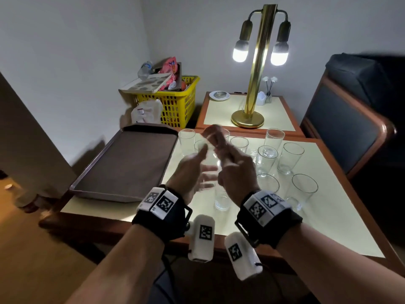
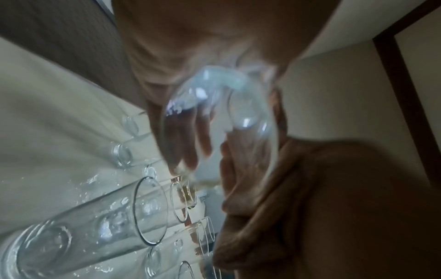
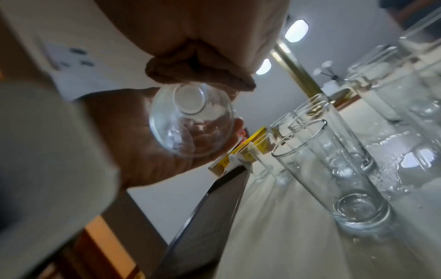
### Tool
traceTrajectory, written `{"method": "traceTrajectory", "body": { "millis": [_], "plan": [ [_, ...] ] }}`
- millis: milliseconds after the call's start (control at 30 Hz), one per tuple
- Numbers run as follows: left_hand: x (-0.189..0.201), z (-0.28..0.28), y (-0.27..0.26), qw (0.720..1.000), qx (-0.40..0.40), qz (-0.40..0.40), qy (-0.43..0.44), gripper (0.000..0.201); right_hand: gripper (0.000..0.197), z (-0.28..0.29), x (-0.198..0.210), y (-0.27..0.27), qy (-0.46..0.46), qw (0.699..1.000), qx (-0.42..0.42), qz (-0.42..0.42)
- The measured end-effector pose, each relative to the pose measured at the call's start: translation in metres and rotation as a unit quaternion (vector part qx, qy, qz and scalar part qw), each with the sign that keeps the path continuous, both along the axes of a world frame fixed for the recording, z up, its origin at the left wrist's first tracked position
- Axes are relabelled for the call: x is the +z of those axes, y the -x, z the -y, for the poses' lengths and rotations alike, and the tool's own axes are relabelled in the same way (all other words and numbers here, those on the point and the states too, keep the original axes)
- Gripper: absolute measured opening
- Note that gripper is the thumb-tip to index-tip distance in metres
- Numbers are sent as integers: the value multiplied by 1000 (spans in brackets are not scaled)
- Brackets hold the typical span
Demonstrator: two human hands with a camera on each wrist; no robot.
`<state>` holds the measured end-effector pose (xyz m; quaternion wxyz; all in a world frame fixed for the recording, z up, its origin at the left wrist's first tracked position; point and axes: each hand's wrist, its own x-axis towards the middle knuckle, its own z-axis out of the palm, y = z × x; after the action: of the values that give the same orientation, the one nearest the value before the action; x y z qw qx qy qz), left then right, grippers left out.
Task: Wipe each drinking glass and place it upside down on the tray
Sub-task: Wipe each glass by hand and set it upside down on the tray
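Observation:
I hold one clear drinking glass (image 1: 210,165) in the air between both hands, over the table's left half. My left hand (image 1: 192,170) cups its left side; its fingers show through the glass (image 3: 190,120), whose round base faces the right wrist camera. My right hand (image 1: 230,167) grips it from the right, fingers curled over its far end (image 3: 198,75). The picture is blurred there and no cloth shows plainly. The brown tray (image 1: 127,163) lies to the left with nothing on it. Several other glasses (image 1: 290,157) stand upright on the table.
Water drops (image 3: 386,169) lie on the cream tabletop between the standing glasses. A brass lamp (image 1: 252,95) and a small dish (image 1: 219,95) stand on a side table behind. A yellow basket (image 1: 175,102) sits at the back left and a dark chair (image 1: 350,128) at the right.

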<state>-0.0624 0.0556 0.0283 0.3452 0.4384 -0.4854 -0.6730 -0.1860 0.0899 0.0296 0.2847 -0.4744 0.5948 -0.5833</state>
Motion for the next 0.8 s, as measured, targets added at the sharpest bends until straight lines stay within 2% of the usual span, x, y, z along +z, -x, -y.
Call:
{"method": "traceTrajectory", "body": {
  "millis": [33,67,167,200,233,267,333,367,433,467,500,567,633,667,733,800],
  "plan": [
    [1,-2,-1,999,-30,13,18,49,28,4,-2,4,5,1000,-25,3],
    [1,-2,-2,999,-24,16,43,51,27,4,-3,5,10,999,-31,6],
    [-6,3,-1,989,130,-31,67,70,27,-15,-8,-11,20,998,42,-52],
    [-8,5,0,988,142,-46,48,78,29,-19,-9,-16,18,995,58,-75],
    [-10,7,0,993,112,-39,13,84,30,-16,-12,-16,13,996,52,-78],
    [-10,7,-2,998,59,-19,-16,82,30,-9,-13,-12,7,998,31,-58],
    [-8,3,-4,999,-17,31,5,71,29,1,-14,-1,-6,1000,-23,-17],
    [-8,2,-3,999,-4,28,32,73,29,1,-14,0,-7,1000,-28,2],
    [-10,1,-1,994,96,-3,58,78,27,-9,-12,-7,-4,1000,13,12],
    [-11,2,0,988,144,-21,44,79,28,-16,-12,-14,-4,999,40,4],
    [-11,2,0,987,158,-33,10,81,30,-19,-12,-18,-7,998,56,-12],
    [-11,3,-2,995,75,-13,-58,78,29,-13,-14,-16,-14,999,30,-10],
    [-8,2,-5,998,-27,35,-33,68,29,-6,-15,-5,-25,999,-27,3],
    [-8,2,-6,999,-29,41,-2,68,28,-6,-16,-3,-28,999,-38,13],
    [-11,3,-5,998,53,24,23,78,24,-15,-18,-9,-22,1000,4,17],
    [-18,6,-3,993,116,-21,-26,97,23,-26,-19,-20,-32,998,50,1]
  ]
}}
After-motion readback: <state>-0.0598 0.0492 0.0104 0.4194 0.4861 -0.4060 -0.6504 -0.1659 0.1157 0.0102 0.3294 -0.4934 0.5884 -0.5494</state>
